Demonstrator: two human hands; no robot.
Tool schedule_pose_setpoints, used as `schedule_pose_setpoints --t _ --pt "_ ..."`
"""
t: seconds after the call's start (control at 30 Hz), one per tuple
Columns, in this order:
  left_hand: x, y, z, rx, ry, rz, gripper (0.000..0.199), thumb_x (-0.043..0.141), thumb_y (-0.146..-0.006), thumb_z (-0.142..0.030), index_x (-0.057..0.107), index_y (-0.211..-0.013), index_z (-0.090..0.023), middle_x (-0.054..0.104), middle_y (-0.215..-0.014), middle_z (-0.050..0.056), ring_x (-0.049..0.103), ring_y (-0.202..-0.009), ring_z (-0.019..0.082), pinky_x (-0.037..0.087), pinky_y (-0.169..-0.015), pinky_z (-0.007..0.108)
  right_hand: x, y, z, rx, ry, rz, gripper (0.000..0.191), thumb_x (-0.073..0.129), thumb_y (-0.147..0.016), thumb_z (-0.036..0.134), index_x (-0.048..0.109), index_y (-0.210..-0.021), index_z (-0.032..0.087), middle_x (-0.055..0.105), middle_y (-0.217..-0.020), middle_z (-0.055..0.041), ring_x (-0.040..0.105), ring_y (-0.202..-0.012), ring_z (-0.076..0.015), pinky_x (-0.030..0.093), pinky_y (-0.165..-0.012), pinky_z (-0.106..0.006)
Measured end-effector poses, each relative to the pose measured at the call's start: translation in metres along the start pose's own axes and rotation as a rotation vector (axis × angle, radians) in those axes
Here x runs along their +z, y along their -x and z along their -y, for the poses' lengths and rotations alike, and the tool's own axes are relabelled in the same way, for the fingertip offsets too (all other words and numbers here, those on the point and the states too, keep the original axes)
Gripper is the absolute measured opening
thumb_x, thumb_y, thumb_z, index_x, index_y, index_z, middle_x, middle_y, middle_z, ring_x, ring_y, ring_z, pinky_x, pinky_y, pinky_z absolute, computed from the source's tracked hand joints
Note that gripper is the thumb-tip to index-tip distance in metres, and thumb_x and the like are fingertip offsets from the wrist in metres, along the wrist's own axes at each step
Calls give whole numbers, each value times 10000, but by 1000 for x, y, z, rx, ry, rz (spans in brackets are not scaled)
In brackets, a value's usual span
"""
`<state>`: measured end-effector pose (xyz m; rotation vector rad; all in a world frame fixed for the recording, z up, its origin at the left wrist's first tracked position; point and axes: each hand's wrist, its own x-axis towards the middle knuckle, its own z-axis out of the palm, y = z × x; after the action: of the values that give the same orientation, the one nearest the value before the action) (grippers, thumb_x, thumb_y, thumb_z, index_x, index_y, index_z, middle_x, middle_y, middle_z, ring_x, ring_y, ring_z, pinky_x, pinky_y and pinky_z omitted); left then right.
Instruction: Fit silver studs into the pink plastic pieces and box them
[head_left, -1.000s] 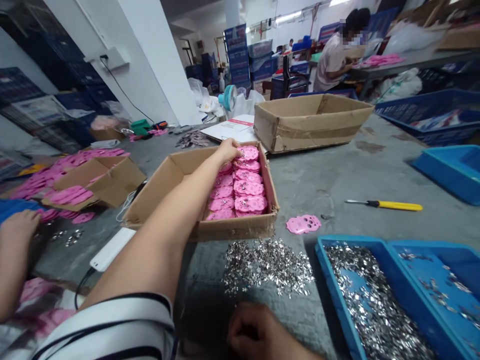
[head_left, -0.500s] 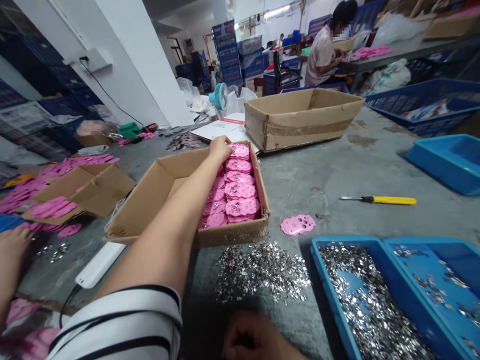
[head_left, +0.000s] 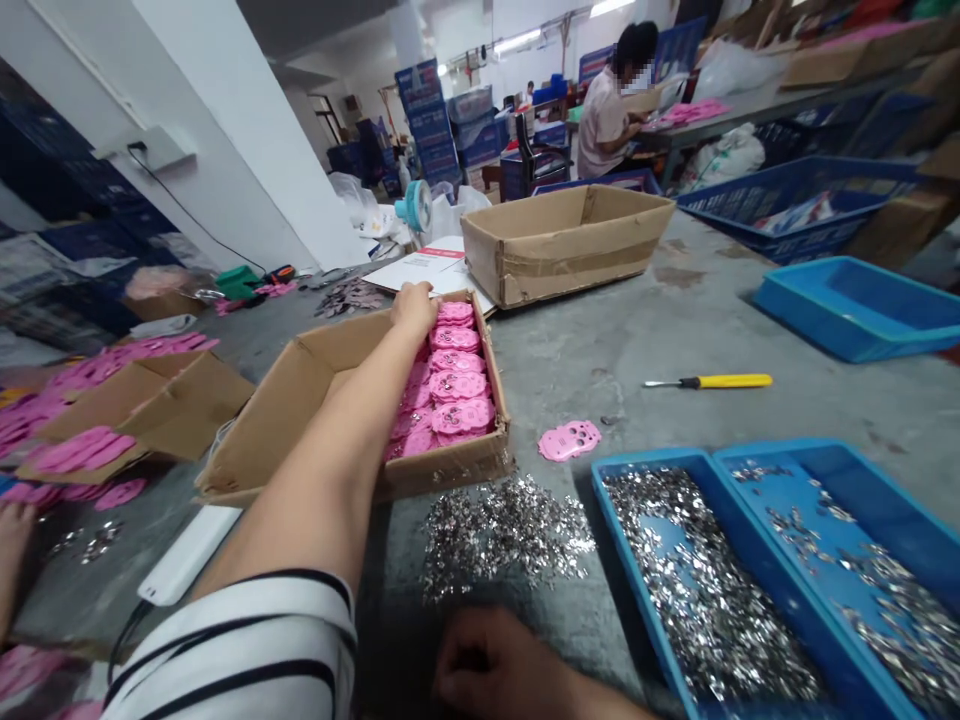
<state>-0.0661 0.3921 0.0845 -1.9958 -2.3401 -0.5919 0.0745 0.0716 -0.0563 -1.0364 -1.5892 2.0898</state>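
My left hand [head_left: 415, 308] reaches into the far end of an open cardboard box [head_left: 289, 400], its fingers curled down beside stacked pink plastic plates [head_left: 459, 385]; whatever it grips is hidden. The stacks stand in rows along the box's right side. My right hand [head_left: 495, 660] rests low at the table's near edge, curled closed, and its contents cannot be seen. Just beyond it lies a loose pile of small shiny metal pieces [head_left: 510, 535]. A single pink plate [head_left: 570, 440] with dark holes lies flat to the right of the box.
Blue trays [head_left: 600, 500] of metal pieces stand at right. Beyond them lie a yellow-handled screwdriver [head_left: 731, 381] and another blue tray [head_left: 855, 335]. A second cardboard box [head_left: 570, 245] sits behind, a smaller one [head_left: 187, 410] at left. Another person's hand [head_left: 15, 540] shows at the left edge.
The camera view has shifted, so most things sit further left in the picture. My left hand stays in the far end of the box, and my right hand remains curled near the edge.
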Motion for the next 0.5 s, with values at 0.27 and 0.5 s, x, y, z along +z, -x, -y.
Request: schedule_pose_setpoints --t 0.27,0.5 --pt "-40 96 -66 458 471 -158 312 532 -862 -179 571 -1169 -220 596 -1178 83 542 -1124 245 399 -1021 372 -3 1 0 -102 -24 58 95 637 -702 146 731 -709 161 580 -616 50 485 -595 -71 393 -616 -182" --pt "10 204 -92 691 252 414 533 400 -811 -16 490 -1325 -122 553 -1285 174 500 -1220 277 374 -1061 408 -6 0 6 -67 -38 83 45 647 -715 123 672 -680 132 528 -594 68 424 -562 -49 334 -551 -170"
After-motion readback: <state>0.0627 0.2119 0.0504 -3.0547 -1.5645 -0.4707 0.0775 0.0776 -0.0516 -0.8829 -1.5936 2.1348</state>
